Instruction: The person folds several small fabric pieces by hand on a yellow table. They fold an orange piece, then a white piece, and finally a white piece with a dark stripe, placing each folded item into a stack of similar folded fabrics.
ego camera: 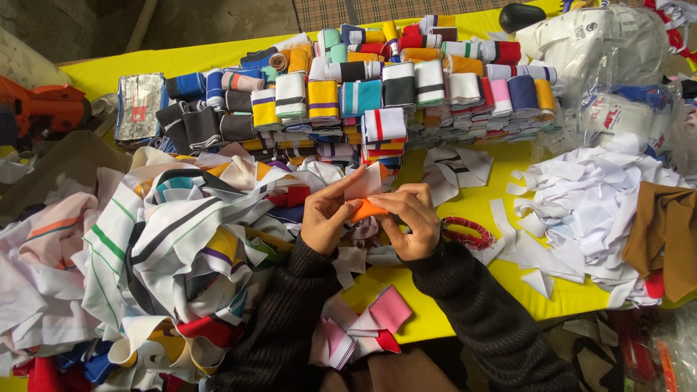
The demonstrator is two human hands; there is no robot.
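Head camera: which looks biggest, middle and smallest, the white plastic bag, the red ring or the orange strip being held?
1. white plastic bag, though it lies farther away
2. red ring
3. orange strip, partly hidden by fingers

Orange-white cloth strip (365, 197) between both hands

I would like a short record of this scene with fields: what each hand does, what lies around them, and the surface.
left hand: pinches the white end of a fabric strip
right hand: grips the orange end of the same strip
left of hands: loose heap of striped fabric pieces
behind hands: rows of folded fabric bundles, many colours
right of hands: white fabric scraps; red ring beside the right wrist
near edge: pink pieces
surface: yellow table
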